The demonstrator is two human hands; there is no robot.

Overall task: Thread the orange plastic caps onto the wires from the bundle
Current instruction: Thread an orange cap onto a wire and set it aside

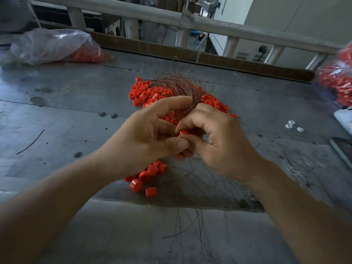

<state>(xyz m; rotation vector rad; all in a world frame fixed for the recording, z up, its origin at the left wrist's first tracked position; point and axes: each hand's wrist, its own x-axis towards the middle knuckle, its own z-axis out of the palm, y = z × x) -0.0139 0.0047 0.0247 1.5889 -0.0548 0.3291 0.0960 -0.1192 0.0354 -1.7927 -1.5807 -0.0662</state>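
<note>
Left hand [144, 138] and right hand [219, 143] pinch orange cap [183, 132]

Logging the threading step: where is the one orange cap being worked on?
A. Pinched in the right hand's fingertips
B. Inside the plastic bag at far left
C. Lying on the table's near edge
A: the orange cap sits pinched between index finger and thumb of the right hand, while the left hand grips the wire bundle.
</note>
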